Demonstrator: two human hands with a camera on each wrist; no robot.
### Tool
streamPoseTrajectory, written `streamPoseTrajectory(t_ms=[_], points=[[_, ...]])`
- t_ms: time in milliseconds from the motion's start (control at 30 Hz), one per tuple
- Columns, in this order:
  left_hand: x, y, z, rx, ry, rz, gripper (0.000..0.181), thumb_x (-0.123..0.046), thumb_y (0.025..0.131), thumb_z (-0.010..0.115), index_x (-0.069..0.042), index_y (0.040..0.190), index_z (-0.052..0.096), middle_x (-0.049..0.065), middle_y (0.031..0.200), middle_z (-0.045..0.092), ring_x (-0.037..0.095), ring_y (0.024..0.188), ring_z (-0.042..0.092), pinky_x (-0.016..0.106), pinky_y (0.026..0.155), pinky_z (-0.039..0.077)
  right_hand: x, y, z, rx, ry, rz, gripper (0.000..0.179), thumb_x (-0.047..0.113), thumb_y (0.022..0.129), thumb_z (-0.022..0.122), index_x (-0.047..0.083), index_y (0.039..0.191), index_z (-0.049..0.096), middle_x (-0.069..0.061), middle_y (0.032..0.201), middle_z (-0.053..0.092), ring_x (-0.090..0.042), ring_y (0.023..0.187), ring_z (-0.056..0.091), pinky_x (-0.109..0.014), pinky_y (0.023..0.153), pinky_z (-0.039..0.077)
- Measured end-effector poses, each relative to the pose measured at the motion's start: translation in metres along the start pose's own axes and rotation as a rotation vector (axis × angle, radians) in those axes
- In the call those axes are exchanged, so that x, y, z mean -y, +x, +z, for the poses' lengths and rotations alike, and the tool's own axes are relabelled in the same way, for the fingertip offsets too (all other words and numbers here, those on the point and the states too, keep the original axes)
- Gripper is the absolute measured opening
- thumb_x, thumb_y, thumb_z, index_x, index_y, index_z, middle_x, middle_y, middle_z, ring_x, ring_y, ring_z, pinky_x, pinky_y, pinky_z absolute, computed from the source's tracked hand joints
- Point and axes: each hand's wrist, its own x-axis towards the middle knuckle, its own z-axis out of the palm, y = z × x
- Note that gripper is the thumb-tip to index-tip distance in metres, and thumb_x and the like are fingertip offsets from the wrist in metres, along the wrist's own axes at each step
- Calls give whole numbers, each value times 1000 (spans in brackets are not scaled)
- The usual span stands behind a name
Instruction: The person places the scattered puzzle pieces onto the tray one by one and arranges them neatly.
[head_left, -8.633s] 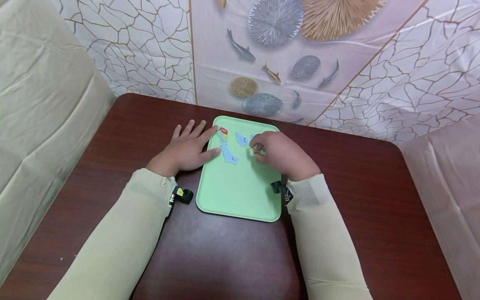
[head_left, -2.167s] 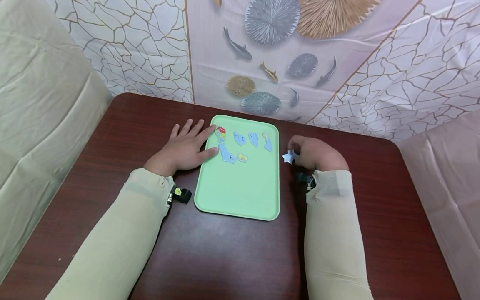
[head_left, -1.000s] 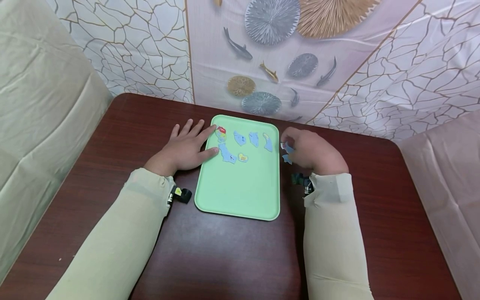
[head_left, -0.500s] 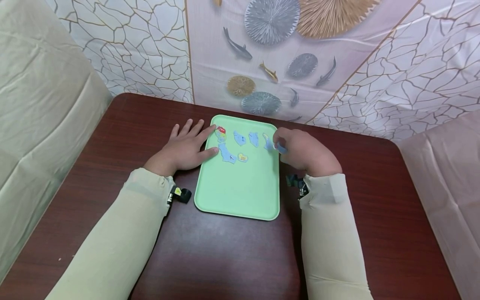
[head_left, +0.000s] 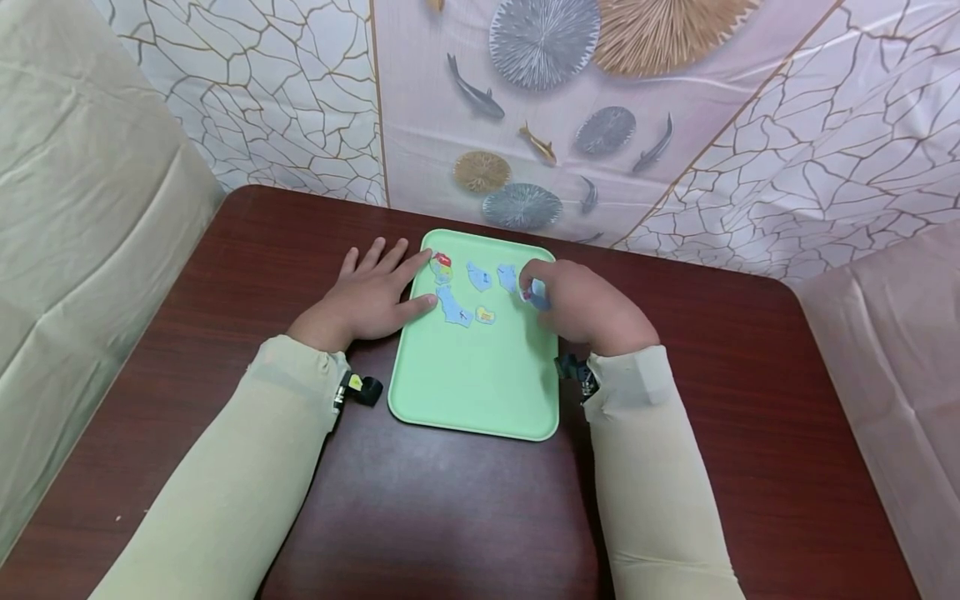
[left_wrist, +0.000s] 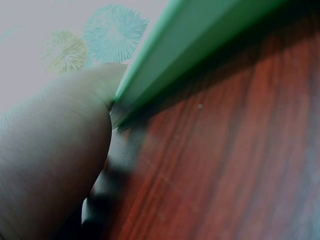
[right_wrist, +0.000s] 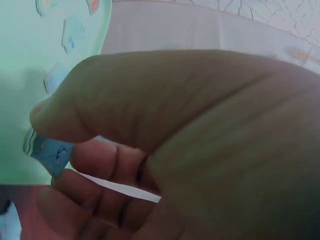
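Note:
My right hand (head_left: 581, 304) pinches a blue puzzle piece (head_left: 538, 295) between thumb and fingers, over the right part of the green tray (head_left: 480, 383). The right wrist view shows this blue piece (right_wrist: 52, 154) with small printed markings, partly covered by the thumb. My left hand (head_left: 363, 300) lies spread at the tray's left side, its thumb and index finger resting on the rim. Beside those fingertips lies a red and yellow piece (head_left: 442, 267), with a long blue piece (head_left: 453, 308) below it. A small yellow piece (head_left: 485, 315) and two blue pieces (head_left: 479, 276) lie nearby on the tray.
The tray lies on a dark reddish-brown table (head_left: 435, 508). In the right wrist view, part of another pale blue piece (right_wrist: 10, 224) lies on the table outside the tray. A patterned cloth (head_left: 517, 125) hangs behind the table's far edge.
My right hand has picked a blue piece off the table right of the tray and carried it left over the tray, covering the curved piece there. My left hand has stayed still.

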Motion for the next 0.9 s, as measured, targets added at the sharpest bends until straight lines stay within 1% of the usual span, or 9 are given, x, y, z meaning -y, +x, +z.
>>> streamPoseTrajectory(t_ms=[67, 133, 200, 267, 433, 500, 667, 800, 900], points=[[0, 0, 0, -1, 0, 1, 85, -75, 112, 42, -40, 183, 11, 14, 192, 3, 45, 177, -9, 73, 137, -8, 2, 1, 2, 14, 24, -8, 35, 0, 101, 68, 23, 127, 69, -14, 126, 70, -28, 64, 70, -39, 56, 58], [0, 0, 0, -1, 1, 1, 85, -76, 112, 42, -40, 183, 11, 13, 192, 3, 45, 177, -9, 74, 137, -8, 3, 2, 4, 16, 29, -21, 36, 0, 100, 68, 23, 127, 69, -14, 126, 70, -27, 60, 69, -39, 55, 58], [1, 0, 0, -1, 4, 3, 85, -76, 112, 41, -40, 183, 11, 13, 192, 3, 45, 177, -9, 74, 137, -8, 3, 4, 7, 4, 14, -42, 37, -1, 98, 69, 23, 126, 69, -13, 125, 71, -25, 65, 67, -37, 58, 58], [1, 1, 1, -2, 6, 3, 85, -76, 112, 41, -40, 182, 11, 13, 192, 3, 45, 177, -9, 74, 137, -8, 4, 6, 9, -2, 9, -53, 38, -2, 97, 69, 23, 125, 69, -12, 126, 71, -27, 67, 68, -38, 60, 58], [2, 1, 1, -2, 12, 2, 86, -78, 111, 40, -41, 182, 10, 13, 192, 2, 45, 177, -9, 73, 137, -8, 8, 10, 14, -12, -16, -61, 37, -1, 96, 71, 25, 122, 71, -11, 125, 70, -29, 88, 69, -38, 68, 58], [2, 1, 2, -3, 12, 3, 85, -78, 111, 39, -41, 182, 10, 12, 192, 2, 44, 177, -9, 74, 137, -8, 9, 11, 15, -13, -29, -71, 37, -1, 95, 71, 24, 122, 71, -11, 123, 71, -29, 96, 65, -38, 70, 57], [2, 0, 1, -3, 5, 7, 85, -77, 112, 40, -41, 182, 11, 13, 192, 2, 45, 177, -9, 74, 137, -8, 11, 15, 19, 3, -26, -77, 40, -2, 94, 69, 22, 126, 72, -10, 125, 72, -29, 99, 65, -38, 71, 57], [1, 0, 1, -1, 0, 7, 85, -77, 112, 40, -41, 182, 11, 13, 192, 2, 45, 177, -9, 73, 137, -8, 13, 15, 21, 8, -36, -74, 43, -3, 94, 67, 23, 129, 72, -10, 128, 71, -28, 104, 62, -38, 80, 53], [1, 0, 0, -1, 1, 7, 85, -77, 112, 40, -41, 182, 11, 13, 192, 2, 45, 177, -9, 73, 137, -8, 14, 16, 23, 16, -41, -68, 45, -3, 94, 67, 23, 130, 71, -10, 130, 70, -28, 104, 61, -39, 83, 53]])
